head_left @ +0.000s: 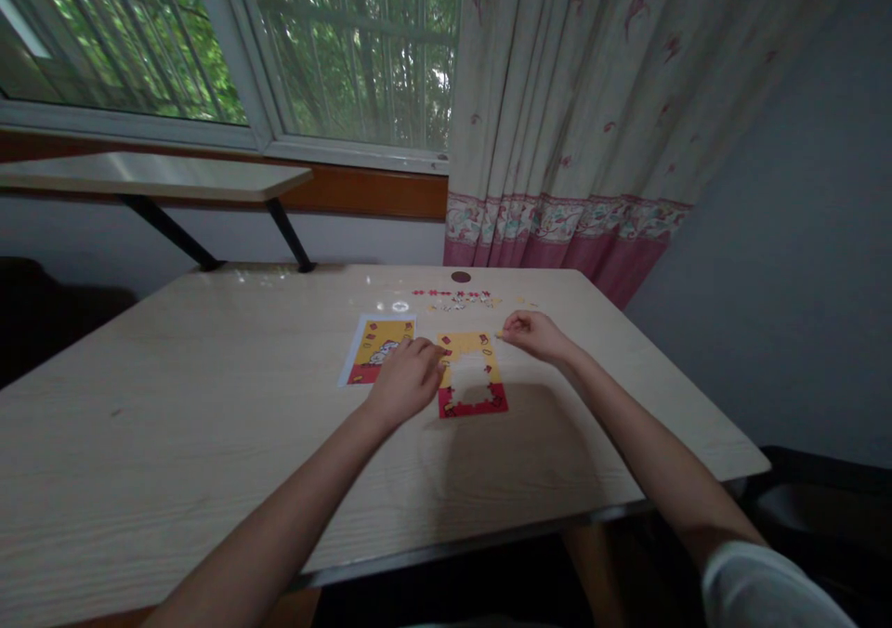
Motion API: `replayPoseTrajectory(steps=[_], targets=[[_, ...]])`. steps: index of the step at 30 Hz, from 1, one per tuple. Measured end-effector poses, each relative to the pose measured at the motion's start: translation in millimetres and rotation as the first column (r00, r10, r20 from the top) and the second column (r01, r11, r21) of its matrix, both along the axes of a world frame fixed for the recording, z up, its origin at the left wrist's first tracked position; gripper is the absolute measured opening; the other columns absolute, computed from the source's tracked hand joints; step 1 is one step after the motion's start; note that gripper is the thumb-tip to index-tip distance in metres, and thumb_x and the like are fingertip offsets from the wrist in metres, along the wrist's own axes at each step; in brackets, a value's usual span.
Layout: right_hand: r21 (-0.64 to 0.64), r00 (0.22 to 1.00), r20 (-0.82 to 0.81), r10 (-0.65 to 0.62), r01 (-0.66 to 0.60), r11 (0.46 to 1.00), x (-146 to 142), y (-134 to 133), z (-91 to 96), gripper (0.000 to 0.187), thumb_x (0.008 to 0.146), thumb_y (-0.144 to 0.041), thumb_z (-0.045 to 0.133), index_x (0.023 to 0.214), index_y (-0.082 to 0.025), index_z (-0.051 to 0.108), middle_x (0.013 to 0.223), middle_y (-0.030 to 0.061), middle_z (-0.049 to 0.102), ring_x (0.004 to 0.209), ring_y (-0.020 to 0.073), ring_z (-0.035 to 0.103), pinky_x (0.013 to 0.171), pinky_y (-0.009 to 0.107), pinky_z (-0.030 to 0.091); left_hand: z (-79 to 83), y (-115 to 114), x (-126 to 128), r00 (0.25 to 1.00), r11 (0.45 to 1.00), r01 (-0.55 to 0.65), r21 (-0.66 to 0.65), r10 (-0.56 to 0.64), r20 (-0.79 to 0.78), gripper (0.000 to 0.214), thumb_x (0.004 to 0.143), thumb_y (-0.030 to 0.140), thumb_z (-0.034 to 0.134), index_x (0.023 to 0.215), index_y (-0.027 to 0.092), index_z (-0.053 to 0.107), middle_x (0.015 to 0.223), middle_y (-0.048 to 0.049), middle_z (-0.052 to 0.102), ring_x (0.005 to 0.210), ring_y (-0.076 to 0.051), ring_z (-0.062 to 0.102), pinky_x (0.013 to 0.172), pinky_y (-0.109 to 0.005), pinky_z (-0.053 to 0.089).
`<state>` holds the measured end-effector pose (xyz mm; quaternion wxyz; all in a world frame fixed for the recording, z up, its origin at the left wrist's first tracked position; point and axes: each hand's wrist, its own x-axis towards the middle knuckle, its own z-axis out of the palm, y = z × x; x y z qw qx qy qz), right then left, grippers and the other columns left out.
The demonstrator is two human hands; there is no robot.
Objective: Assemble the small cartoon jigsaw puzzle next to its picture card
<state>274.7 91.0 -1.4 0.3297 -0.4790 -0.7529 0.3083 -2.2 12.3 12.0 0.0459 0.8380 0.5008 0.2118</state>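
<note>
Yellow and red, the hollow puzzle border (465, 341) lay on the pale bench (174, 414), right of the printed sheet (380, 338). My left hand (406, 377) was bent at the border's left edge, whether gripping I couldn't tell; my right hand (533, 333) pinched a small yellow piece (499, 334) near the upper right corner. Left-hand pressure could have skewed the border; a loose pinch, dropped the piece.

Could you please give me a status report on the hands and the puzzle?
Right hand pinching small yellow piece. Left hand at left edge of puzzle; middle unfilled. Left hand partly hides picture sheet.
</note>
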Motion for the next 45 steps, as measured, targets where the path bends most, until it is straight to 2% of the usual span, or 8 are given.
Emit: replayPoseTrajectory(steps=[4,10,22,28,30,40,42,45], targets=[[-0.146,0.961,-0.248,0.122,-0.162,0.976,-37,-23,10.7,0.031,0.066,-0.039,0.072,0.082,-0.015,0.062,0.073,0.0016,0.063,0.066,0.0113,0.058,0.063,0.025,0.047,-1.2,7,10,0.943,0.997,-0.006,-0.076,0.031,0.330,0.018,0.084,0.025,0.051,0.088,0.018,0.068,0.089,-0.0053,0.068,0.088,-0.020,0.059,0.084,-0.036,0.044],[-0.194,0.923,-0.343,0.173,-0.251,0.948,-64,-44,23.5,0.032,0.065,-0.038,0.075,0.084,-0.016,0.062,0.068,-0.0011,0.061,0.057,0.0092,0.055,0.056,0.024,0.046,-10.1,12,18,0.803,0.980,0.030,-0.197,0.094,0.588,0.017,0.077,0.028,0.057,0.079,0.017,0.070,0.081,-0.0051,0.070,0.077,-0.019,0.061,0.072,-0.033,0.047],[-0.212,0.902,-0.410,0.135,-0.238,0.948,-69,-46,23.3,0.039,0.061,-0.036,0.078,0.091,-0.016,0.062,0.070,-0.0002,0.064,0.057,0.0090,0.056,0.054,0.022,0.044,-9.6,12,23,0.687,0.975,0.084,-0.206,0.093,0.721,0.013,0.069,0.022,0.056,0.069,0.017,0.068,0.069,-0.0019,0.067,0.065,-0.014,0.056,0.063,-0.027,0.041],[-0.166,0.922,-0.373,0.103,-0.176,0.970,-67,-43,19.3,0.033,0.070,-0.046,0.069,0.081,-0.015,0.065,0.068,0.0010,0.062,0.059,0.0099,0.053,0.054,0.023,0.042,-0.7,14,21,0.464,0.961,0.091,-0.261,0.191,0.865,0.010,0.065,0.024,0.060,0.061,0.017,0.065,0.063,-0.0006,0.064,0.062,-0.014,0.056,0.065,-0.027,0.043],[-0.176,0.925,-0.369,0.094,-0.169,0.970,-66,-43,19.3,0.033,0.069,-0.047,0.069,0.078,-0.015,0.065,0.066,0.0006,0.060,0.057,0.0095,0.051,0.053,0.022,0.041,1.5,15,20,0.434,0.958,0.083,-0.275,0.213,0.875,0.008,0.063,0.024,0.062,0.060,0.017,0.065,0.062,-0.0006,0.065,0.063,-0.015,0.057,0.066,-0.028,0.044],[-0.121,0.934,-0.343,0.101,-0.150,0.981,-72,-47,25.5,0.029,0.069,-0.044,0.067,0.073,-0.015,0.065,0.066,0.0015,0.061,0.057,0.0093,0.050,0.053,0.022,0.038,1.2,14,22,0.533,0.960,0.108,-0.259,0.164,0.830,0.012,0.068,0.027,0.062,0.065,0.016,0.067,0.066,-0.0027,0.067,0.064,-0.016,0.058,0.063,-0.028,0.044],[-0.086,0.945,-0.314,0.090,-0.122,0.989,-69,-44,23.3,0.027,0.070,-0.041,0.064,0.073,-0.014,0.066,0.068,0.0021,0.062,0.059,0.0098,0.051,0.054,0.022,0.038,-1.4,16,19,0.585,0.966,0.092,-0.240,0.143,0.798,0.015,0.072,0.029,0.060,0.071,0.016,0.068,0.070,-0.0039,0.068,0.066,-0.016,0.058,0.064,-0.029,0.045],[-0.053,0.978,-0.208,0.003,-0.014,0.998,-63,-37,16.4,0.024,0.073,-0.036,0.061,0.074,-0.014,0.068,0.069,0.0029,0.064,0.059,0.0103,0.052,0.054,0.021,0.038,-6.0,20,12,0.750,0.990,0.019,-0.138,0.077,0.656,0.017,0.078,0.027,0.057,0.081,0.016,0.069,0.081,-0.0060,0.069,0.075,-0.019,0.059,0.074,-0.034,0.046]])
